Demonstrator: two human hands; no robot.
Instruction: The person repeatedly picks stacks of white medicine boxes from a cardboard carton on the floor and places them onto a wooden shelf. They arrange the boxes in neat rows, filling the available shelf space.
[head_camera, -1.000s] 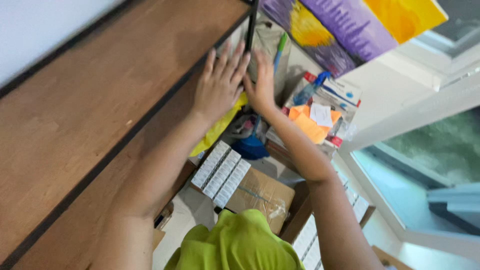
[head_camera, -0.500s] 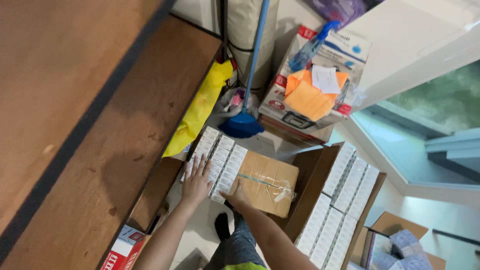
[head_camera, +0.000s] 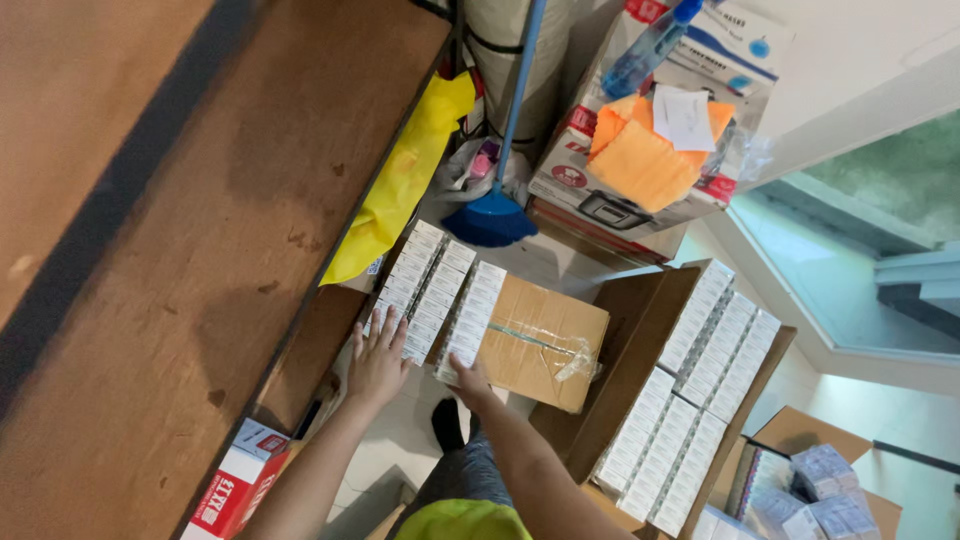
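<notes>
Three rows of small white boxes (head_camera: 432, 292) lie on a taped brown cardboard box (head_camera: 548, 345) on the floor beside a wooden shelf. My left hand (head_camera: 377, 362) lies flat with its fingers spread on the near end of the left rows and holds nothing. My right hand (head_camera: 468, 381) grips the near end of the right-hand row, with the thumb and fingers closed around the last box. Both arms reach in from the bottom edge.
A wooden shelf (head_camera: 200, 250) fills the left side. An open carton (head_camera: 640, 320) to the right holds several rows of the same white boxes. Behind are a blue broom (head_camera: 492, 217), a yellow cloth (head_camera: 400, 190) and a printed carton (head_camera: 560, 165) with an orange cloth. A red-and-white box (head_camera: 232, 490) lies low on the left.
My hands came down from the upper shelf to the white boxes on the cardboard box. The view tipped downward and closer to the floor.
</notes>
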